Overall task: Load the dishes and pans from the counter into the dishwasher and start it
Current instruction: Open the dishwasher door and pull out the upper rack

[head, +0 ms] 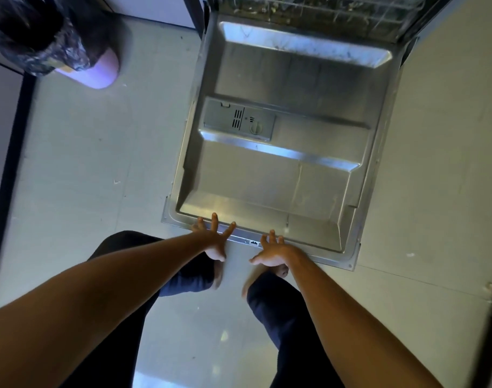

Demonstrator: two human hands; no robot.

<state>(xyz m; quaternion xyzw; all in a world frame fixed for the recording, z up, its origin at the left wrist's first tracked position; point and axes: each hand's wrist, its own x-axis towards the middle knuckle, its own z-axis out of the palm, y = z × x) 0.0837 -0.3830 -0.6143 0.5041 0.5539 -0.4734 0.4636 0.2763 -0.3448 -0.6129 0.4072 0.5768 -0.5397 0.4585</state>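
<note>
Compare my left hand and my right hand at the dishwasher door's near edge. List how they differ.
The left hand has its fingers splayed wide; the right hand keeps its fingers close together. The left hand's fingertips reach farther over the rim of the dishwasher door than the right hand's, which stop at the outer strip. Both are open, hold nothing, and sit at the lowered door's near edge.

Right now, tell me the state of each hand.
Left hand: open, fingers spread at the dishwasher door edge, holding nothing.
Right hand: open, fingers spread, holding nothing.
</note>
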